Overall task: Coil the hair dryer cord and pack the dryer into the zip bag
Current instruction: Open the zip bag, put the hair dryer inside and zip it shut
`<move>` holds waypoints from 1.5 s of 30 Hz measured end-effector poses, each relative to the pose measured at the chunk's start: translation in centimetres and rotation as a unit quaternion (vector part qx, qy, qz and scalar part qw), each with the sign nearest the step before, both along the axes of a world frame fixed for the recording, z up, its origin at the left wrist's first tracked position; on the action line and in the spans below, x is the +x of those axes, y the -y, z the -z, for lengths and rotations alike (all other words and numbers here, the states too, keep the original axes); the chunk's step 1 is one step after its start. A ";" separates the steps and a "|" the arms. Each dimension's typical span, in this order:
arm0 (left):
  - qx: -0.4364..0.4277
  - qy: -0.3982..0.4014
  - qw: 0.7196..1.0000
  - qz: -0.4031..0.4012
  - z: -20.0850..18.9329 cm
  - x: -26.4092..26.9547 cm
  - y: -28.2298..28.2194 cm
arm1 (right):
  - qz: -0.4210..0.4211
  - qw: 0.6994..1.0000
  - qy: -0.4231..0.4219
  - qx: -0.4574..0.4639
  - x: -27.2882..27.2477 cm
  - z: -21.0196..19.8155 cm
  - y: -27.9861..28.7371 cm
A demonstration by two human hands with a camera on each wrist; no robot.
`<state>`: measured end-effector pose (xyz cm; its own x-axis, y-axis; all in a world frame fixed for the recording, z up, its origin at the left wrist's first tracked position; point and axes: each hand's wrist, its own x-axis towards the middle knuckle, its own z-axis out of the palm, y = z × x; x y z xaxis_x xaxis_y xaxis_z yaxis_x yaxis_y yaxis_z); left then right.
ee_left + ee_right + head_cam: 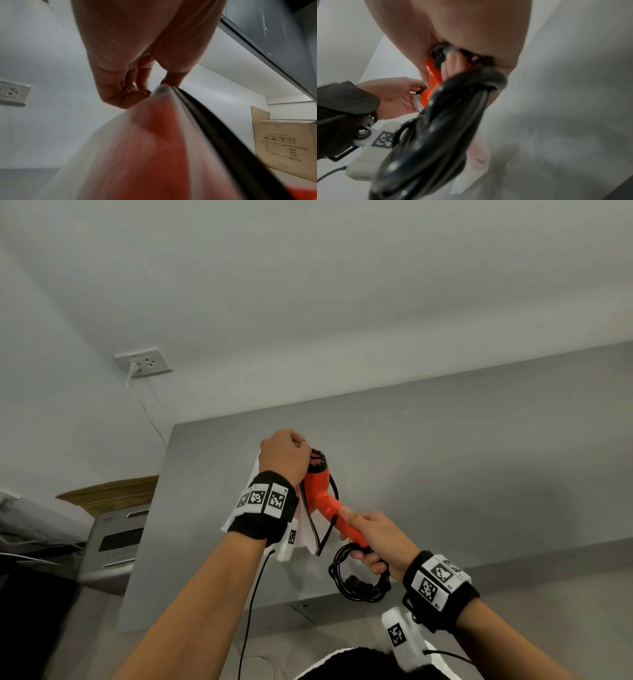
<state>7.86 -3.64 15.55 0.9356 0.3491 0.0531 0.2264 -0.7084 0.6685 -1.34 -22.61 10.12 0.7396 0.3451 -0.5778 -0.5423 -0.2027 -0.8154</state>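
An orange hair dryer (320, 491) is held above the grey table (445, 467), its nozzle end pointing away from me. My right hand (368, 537) grips its handle, and the coiled black cord (359, 577) hangs in loops under that hand. My left hand (286, 455) pinches the top edge of a translucent zip bag (306, 534) with a black zip strip, right beside the dryer's head. In the left wrist view the fingertips (137, 93) pinch the bag's rim (163, 88). The right wrist view shows the cord coil (436, 128) close up and the orange handle (433, 75).
A white wall socket (144, 361) with a plugged white cable sits on the wall at the left. A grey appliance (113, 542) and a cardboard box (109, 491) stand left of the table. The table's right half is bare.
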 end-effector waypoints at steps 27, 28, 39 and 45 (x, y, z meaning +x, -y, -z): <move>0.076 -0.041 0.993 0.082 0.3 -0.3 0.1 | 0.003 0.993 0.102 -0.059 -0.8 -0.6 -0.8; 0.072 0.000 0.988 0.136 0.0 -1.3 1.1 | 0.014 0.994 0.093 -0.054 -0.5 -0.6 -0.8; 0.086 0.096 0.953 0.274 3.7 -8.7 3.7 | 0.205 0.973 0.005 0.109 3.5 -1.2 1.8; 0.082 0.029 0.973 0.213 6.3 -9.6 4.0 | 0.211 0.970 0.007 0.122 4.0 -1.2 2.2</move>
<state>-1.74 -7.66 9.20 0.9872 -0.0883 0.1325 -0.1468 -0.8278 0.5415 2.70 -24.78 11.30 0.8522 0.1343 -0.5057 -0.5232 0.2351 -0.8191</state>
